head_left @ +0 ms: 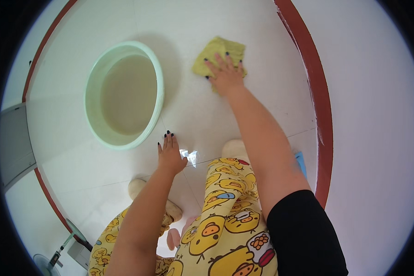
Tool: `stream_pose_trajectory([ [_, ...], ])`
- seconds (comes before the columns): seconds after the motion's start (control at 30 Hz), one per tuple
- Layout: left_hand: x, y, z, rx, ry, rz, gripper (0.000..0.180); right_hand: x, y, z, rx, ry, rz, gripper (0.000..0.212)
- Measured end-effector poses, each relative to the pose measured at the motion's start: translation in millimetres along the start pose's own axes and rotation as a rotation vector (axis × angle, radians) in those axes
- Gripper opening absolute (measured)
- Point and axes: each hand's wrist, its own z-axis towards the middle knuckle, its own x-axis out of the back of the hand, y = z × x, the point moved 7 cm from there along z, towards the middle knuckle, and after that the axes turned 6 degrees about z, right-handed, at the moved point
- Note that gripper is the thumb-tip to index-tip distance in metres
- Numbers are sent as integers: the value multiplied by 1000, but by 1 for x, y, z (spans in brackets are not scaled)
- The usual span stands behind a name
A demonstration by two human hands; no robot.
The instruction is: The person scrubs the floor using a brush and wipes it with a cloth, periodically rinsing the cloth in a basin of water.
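Observation:
A yellow-green cloth [218,46] lies spread on the pale tiled floor, under my right hand [226,77]. The fingers of that hand are stretched out and press flat on the cloth, slightly blurred. My left hand [170,154] rests on the floor tiles nearer to me, its fingers extended and holding nothing. Just beyond it stands a light green plastic basin [158,99], partly filled with cloudy, brownish water [129,94].
A dark red baseboard [319,101] curves along the white wall at the right. Behind my right forearm a blue object [301,163] shows in part. Grey furniture [16,142] stands at the left edge, and a fan-like object [46,263] at the lower left.

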Motion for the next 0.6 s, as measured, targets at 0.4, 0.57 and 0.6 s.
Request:
stream_pose_trajectory([
  [0.4,-14,-6,16,-56,-29,-33,83,28,164,-76,-476,98,-7,60],
  [0.57,-25,-13,24,-84,5,-41,87,-2,169,-164,-464,222,-75,62],
  [0.6,-31,-10,24,-71,-21,-17,86,-6,168,-181,-443,243,-80,62],
])
